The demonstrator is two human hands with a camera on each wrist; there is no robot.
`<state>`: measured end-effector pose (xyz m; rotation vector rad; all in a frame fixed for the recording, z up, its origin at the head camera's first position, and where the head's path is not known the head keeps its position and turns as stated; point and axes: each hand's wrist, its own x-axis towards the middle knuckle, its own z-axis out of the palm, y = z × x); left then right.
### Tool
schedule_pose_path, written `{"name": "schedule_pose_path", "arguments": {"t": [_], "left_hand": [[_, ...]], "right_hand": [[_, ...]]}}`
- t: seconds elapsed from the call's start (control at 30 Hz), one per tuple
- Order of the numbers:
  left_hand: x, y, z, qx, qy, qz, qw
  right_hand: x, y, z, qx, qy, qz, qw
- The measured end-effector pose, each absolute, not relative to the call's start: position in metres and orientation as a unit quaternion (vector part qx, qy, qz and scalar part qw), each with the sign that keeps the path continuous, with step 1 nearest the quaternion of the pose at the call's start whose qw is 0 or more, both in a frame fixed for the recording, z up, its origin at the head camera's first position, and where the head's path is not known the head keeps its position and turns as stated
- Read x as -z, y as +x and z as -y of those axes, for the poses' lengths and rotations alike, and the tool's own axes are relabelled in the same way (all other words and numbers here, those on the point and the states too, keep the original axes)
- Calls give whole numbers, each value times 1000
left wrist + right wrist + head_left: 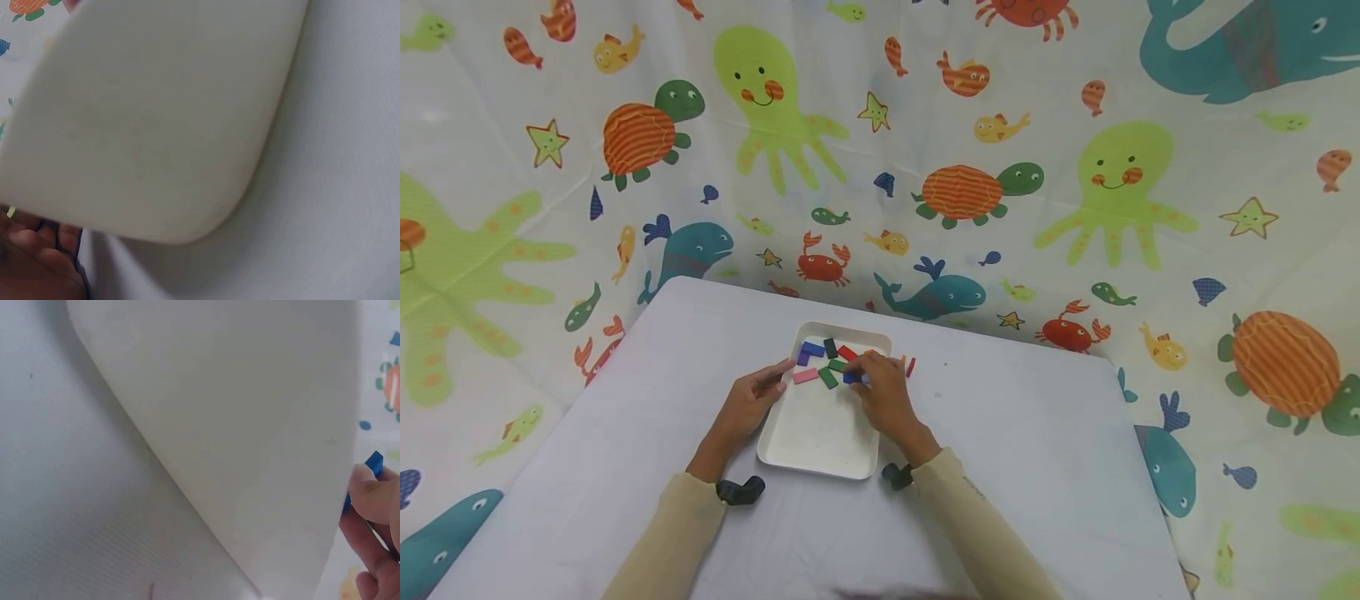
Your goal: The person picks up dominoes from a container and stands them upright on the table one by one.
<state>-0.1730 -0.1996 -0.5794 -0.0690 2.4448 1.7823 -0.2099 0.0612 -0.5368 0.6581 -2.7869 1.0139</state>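
Gripping the rim of the white tray (823,433) at about nine o'clock, the left hand (752,404) had its thumb and forefinger drawn in close on the edge, while the left wrist view showed its other fingers bent near the tray's outer side. The right hand (887,396) reached in from three o'clock; its thumb and fingers were closed to a narrow gap and pinched a blue block (375,463), which from above sat over the tray at roughly two o'clock from its centre.

The loose blocks lay in the far half of the tray. A pink block (806,376) was near ten o'clock, a purple block (803,359) at eleven, just beside another blue piece (813,349), and a black block (830,347) at twelve. Two green blocks (827,378) lay between twelve and one, nearer the centre, and a red block (847,353) lay at one. An orange piece (870,352) at half past one was partly hidden by the right hand. Outside the rim, toward two o'clock, a thin red strip (912,367) rested on the white-covered table (1015,433). Beyond twelve o'clock hung a sea-animal curtain (850,183).
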Motion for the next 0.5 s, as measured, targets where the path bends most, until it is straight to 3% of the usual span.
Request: {"name": "schedule_pose_path", "arguments": {"t": [0.5], "left_hand": [[581,-173,200,-584,-16,-810,54]], "right_hand": [[535,-216,-73,-363,202,904,104]]}}
